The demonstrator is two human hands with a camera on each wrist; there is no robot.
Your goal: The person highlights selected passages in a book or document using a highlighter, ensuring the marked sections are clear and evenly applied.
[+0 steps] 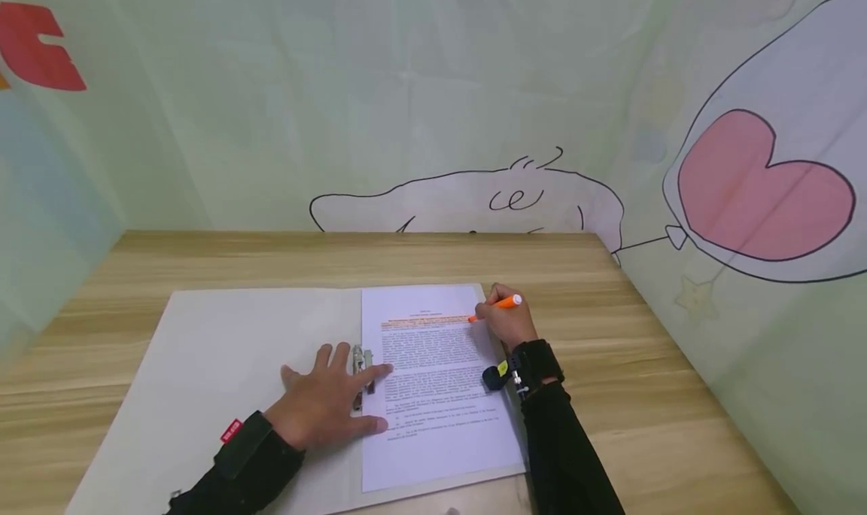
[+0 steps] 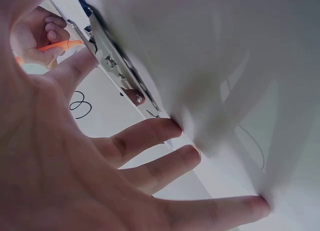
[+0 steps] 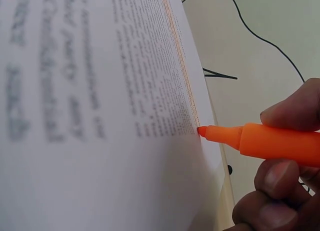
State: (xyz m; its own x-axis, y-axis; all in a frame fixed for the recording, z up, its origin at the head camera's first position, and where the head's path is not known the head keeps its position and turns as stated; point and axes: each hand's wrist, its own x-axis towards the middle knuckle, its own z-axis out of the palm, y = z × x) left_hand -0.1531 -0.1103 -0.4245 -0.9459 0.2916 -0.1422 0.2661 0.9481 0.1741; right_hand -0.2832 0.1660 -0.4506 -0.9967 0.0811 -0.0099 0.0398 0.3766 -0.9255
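Observation:
My right hand (image 1: 512, 321) pinches an orange highlighter (image 1: 506, 302) between thumb and fingers at the upper right of a printed sheet (image 1: 440, 455). In the right wrist view the highlighter's tip (image 3: 202, 131) meets the end of a text line, where an orange stripe (image 3: 181, 66) runs along the print. The sheet lies in the right half of an open white folder (image 1: 250, 334). My left hand (image 1: 328, 398) rests with spread fingers across the folder's middle, thumb and index finger on the sheet's left edge. Beside these fingers is a metal clip (image 1: 357, 361), partly covered by the hand.
The folder lies on a wood-grain table (image 1: 596, 425), its right edge beside my right forearm. A pale printed wall covering (image 1: 379, 86) stands behind the table, with a line drawing and a pink heart (image 1: 759, 191). Dark bands (image 1: 539, 361) sit on the right wrist.

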